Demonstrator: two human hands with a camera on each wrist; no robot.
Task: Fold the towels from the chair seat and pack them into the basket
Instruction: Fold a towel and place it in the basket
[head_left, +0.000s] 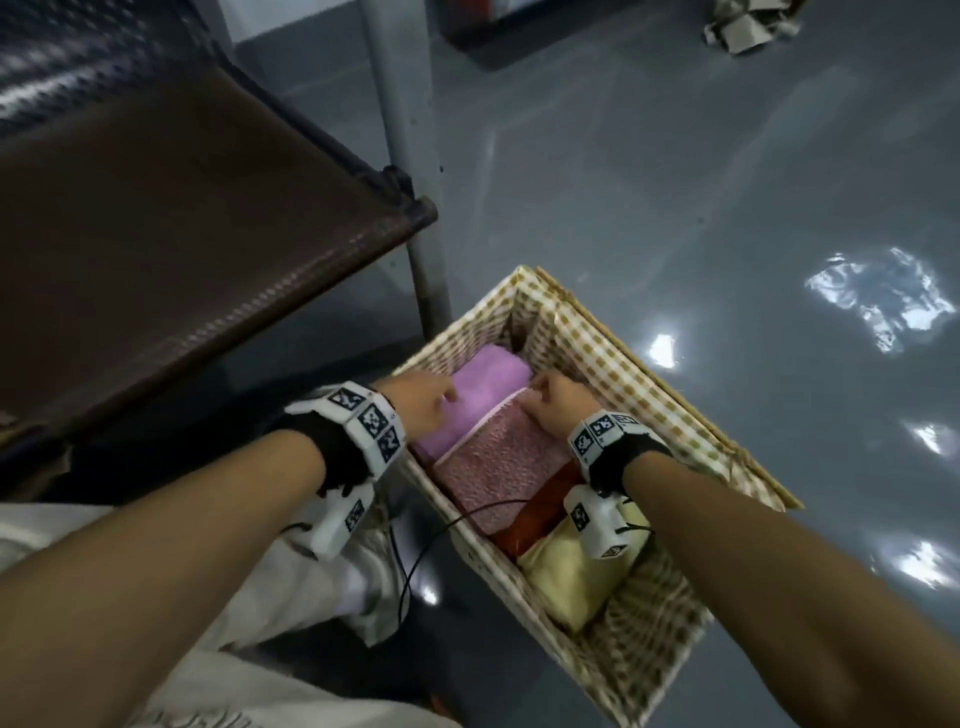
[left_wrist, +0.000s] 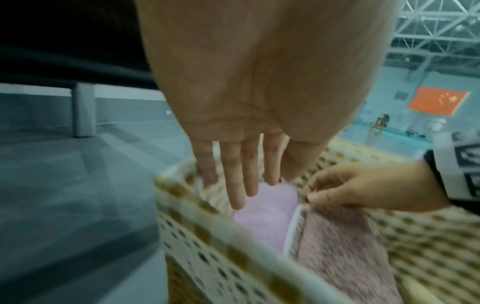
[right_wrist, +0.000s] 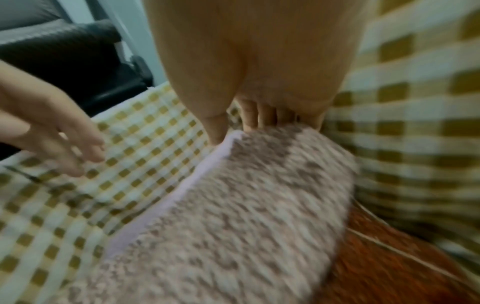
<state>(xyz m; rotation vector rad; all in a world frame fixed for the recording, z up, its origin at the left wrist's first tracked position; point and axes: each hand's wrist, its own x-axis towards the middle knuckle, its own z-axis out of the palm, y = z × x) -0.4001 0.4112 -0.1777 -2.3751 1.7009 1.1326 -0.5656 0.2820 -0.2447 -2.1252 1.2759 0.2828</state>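
Note:
A wicker basket (head_left: 649, 384) with a checked liner stands on the floor and holds folded towels in a row: lilac (head_left: 488, 374) at the far end, then speckled pink (head_left: 498, 462), red (head_left: 540, 514) and yellow (head_left: 566, 577). My left hand (head_left: 449, 396) reaches over the near-left rim, its fingers straight above the lilac towel (left_wrist: 267, 214); whether they touch it is unclear. My right hand (head_left: 535, 387) pinches the far edge of the speckled towel (right_wrist: 233, 205), fingers curled over it with the thumb (right_wrist: 215, 133) at its white hem. The brown chair seat (head_left: 182, 234) lies upper left.
The chair's grey metal leg (head_left: 426, 280) stands just behind the basket's far corner. My trouser leg and white shoe (head_left: 363, 582) are beside the basket's left wall. A black cable (head_left: 452, 525) hangs across the basket rim. Glossy grey floor spreads to the right.

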